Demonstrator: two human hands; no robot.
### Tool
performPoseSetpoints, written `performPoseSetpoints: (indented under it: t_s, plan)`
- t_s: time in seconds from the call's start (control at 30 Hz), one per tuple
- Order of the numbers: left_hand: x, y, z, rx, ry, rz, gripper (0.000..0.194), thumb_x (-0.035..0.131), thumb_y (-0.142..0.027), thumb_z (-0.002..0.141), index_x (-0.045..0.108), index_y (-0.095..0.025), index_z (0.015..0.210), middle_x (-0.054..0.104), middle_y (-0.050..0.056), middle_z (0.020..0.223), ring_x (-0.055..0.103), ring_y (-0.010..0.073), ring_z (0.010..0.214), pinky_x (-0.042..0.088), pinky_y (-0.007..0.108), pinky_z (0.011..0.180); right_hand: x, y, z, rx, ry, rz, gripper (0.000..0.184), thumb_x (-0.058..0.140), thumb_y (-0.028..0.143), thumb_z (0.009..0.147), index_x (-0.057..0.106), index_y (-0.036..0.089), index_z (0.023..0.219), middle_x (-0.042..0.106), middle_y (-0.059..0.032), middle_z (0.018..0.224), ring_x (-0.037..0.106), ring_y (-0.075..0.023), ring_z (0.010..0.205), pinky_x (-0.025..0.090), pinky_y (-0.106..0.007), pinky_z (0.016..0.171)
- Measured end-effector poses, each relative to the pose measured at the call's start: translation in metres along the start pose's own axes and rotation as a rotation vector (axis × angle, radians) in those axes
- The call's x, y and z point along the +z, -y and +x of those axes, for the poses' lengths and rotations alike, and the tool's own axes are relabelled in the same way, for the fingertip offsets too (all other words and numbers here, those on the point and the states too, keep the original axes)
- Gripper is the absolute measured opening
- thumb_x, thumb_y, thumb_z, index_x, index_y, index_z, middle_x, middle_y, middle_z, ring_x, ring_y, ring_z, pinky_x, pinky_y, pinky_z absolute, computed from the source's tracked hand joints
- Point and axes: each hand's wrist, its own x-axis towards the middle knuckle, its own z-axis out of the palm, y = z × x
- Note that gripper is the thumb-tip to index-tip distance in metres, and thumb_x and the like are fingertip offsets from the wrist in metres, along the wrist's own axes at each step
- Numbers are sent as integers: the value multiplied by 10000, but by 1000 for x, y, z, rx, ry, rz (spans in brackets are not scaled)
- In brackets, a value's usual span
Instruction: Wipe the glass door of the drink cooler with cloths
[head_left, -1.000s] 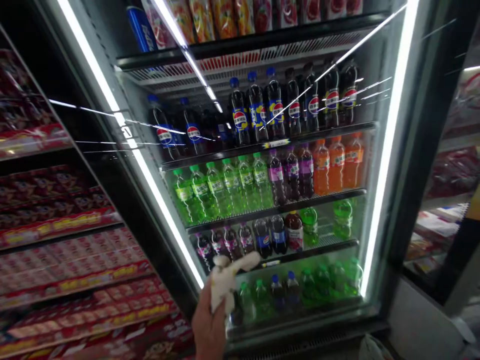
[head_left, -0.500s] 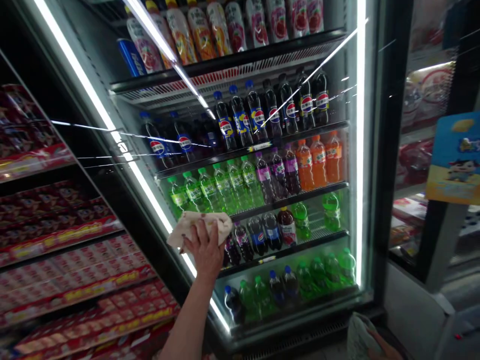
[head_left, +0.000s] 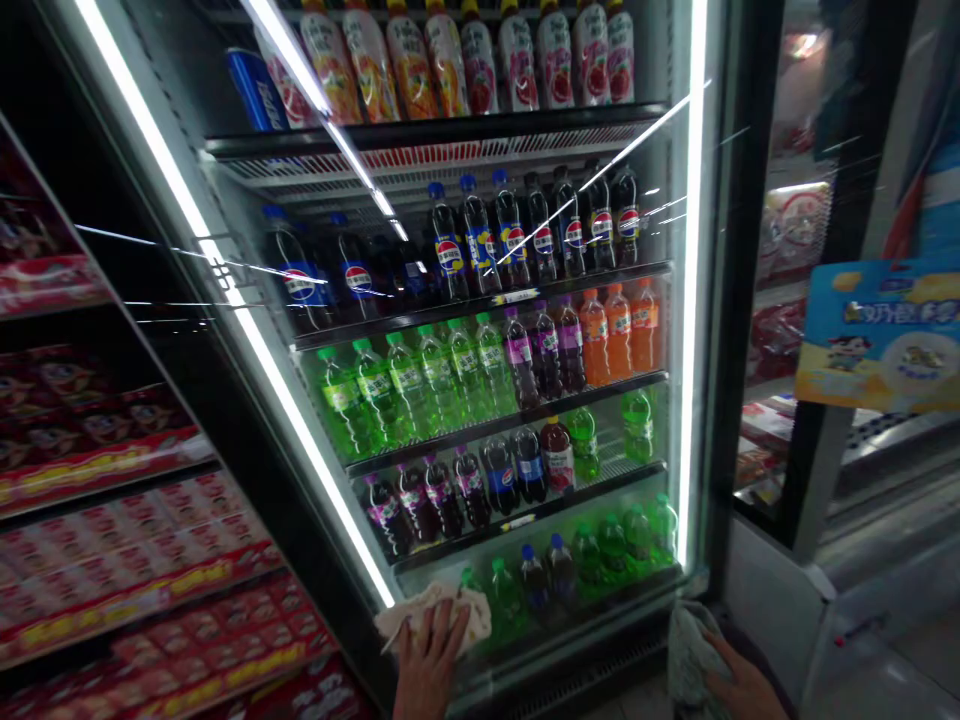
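My left hand [head_left: 429, 662] presses a whitish cloth [head_left: 474, 612] against the glass door [head_left: 577, 640] of a lit drinks cooler, near its lower left corner. The fingers lie spread over the cloth, which covers the lower end of the left light strip [head_left: 315, 470]. At the bottom right, my right hand [head_left: 739, 682] grips a pale grey-green cloth [head_left: 686, 655], hanging bunched and apart from the glass. Part of that hand is dim and cut off by the frame edge.
Behind the glass stand green soda bottles [head_left: 409, 385], cola bottles [head_left: 480, 240] and orange soda bottles [head_left: 619, 335] on shelves. Shelves of red and pink packages [head_left: 135, 530] run along the left. To the right are a white cabinet side [head_left: 772, 590] and a hanging blue-yellow sign [head_left: 885, 335].
My left hand has slid down the glass with the cloth, from mid-height to near the bottom. The view has shifted slightly; more of my right hand and its cloth now shows.
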Motion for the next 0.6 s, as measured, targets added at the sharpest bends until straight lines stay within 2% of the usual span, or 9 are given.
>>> performPoseSetpoints:
  t_s: [0.1,0.17,0.23,0.3,0.37,0.47,0.53,0.6]
  plan:
    - [24,-15,-29,-193,36,-62,704,869,-317,800,681,-352,1477,678,112,1534,484,393,1488,45,666,1417,-5,15,-1,14,-23,45,488,622,551,521,856,351,900,868,-78,1089,776,-449,1226,624,-539,1087]
    - [32,-26,-31,-280,55,-103,711,874,-312,800,676,-353,1482,664,140,1559,510,419,1479,154,723,1385,-6,37,3,5,-82,29,529,634,558,557,857,320,974,862,-127,1104,786,-467,1183,635,-575,1060]
    - [32,-34,-24,-335,68,-143,713,872,-313,807,668,-351,1489,650,160,1576,524,446,1478,261,766,1333,-3,73,10,-59,-158,-12,616,653,576,635,837,282,1144,842,-166,1197,779,-474,1191,629,-616,1062]
    - [27,-39,-15,-370,78,-179,719,879,-319,809,663,-340,1494,634,177,1595,516,470,1493,318,783,1298,4,124,20,-216,-200,-60,675,652,577,768,754,261,1356,788,-147,1376,752,-440,1275,616,-624,1093]
    - [21,-41,-10,-390,82,-201,698,861,-311,830,660,-328,1498,628,181,1603,509,475,1506,341,783,1287,16,188,31,-509,-331,-82,657,607,569,917,669,224,1473,724,-156,1487,712,-389,1355,594,-590,1139]
    - [19,-42,-12,-386,84,-198,648,816,-278,863,668,-322,1492,638,169,1594,521,466,1504,359,769,1286,39,290,50,-974,-522,-178,584,599,478,1042,581,226,1568,717,-163,1465,685,-343,1367,578,-551,1142]
    - [22,-39,-18,-373,84,-191,644,826,-265,848,686,-323,1474,651,174,1579,543,472,1487,386,772,1265,60,351,62,-1179,-594,-309,591,626,466,1050,558,256,1599,623,-166,1582,515,-384,1546,461,-630,1245]
    - [26,-34,-26,-354,86,-183,635,851,-279,827,712,-318,1445,662,183,1565,567,485,1461,420,782,1231,85,396,72,-1306,-593,-458,601,648,476,1044,559,290,1608,525,-160,1675,361,-408,1641,318,-687,1310]
